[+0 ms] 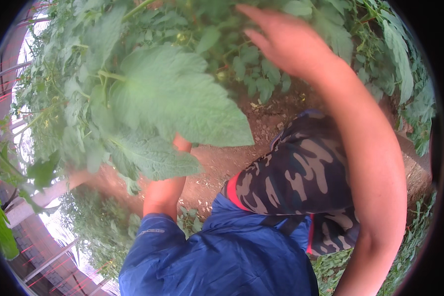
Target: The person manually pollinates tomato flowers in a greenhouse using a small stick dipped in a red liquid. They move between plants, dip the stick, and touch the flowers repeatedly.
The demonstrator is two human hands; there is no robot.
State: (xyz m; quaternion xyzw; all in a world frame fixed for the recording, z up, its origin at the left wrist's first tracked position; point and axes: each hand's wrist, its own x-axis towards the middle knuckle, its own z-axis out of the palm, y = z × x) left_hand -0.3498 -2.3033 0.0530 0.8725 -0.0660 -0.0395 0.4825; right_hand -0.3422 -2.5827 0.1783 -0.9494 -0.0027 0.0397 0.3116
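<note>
Tomato-like plants with broad toothed leaves fill the upper half of the view. My right hand [288, 42] reaches in among the foliage at the top, its thumb and forefinger spread apart. It is partly smeared by motion, and nothing shows between its fingers. My left forearm [164, 195] comes out of a blue sleeve and goes up behind a large leaf [182, 98] and a smaller leaf [158, 155]. Those leaves hide my left hand's fingers, and only a bit of skin shows between them. A small green fruit [221, 76] hangs near the stems below my right hand.
Brown soil [217, 160] with dry bits lies between the plant rows. My bent leg in camouflage trousers [296, 172] takes up the middle right. More low foliage [96, 229] grows at the lower left, beside a pale rail [47, 200] and red strings.
</note>
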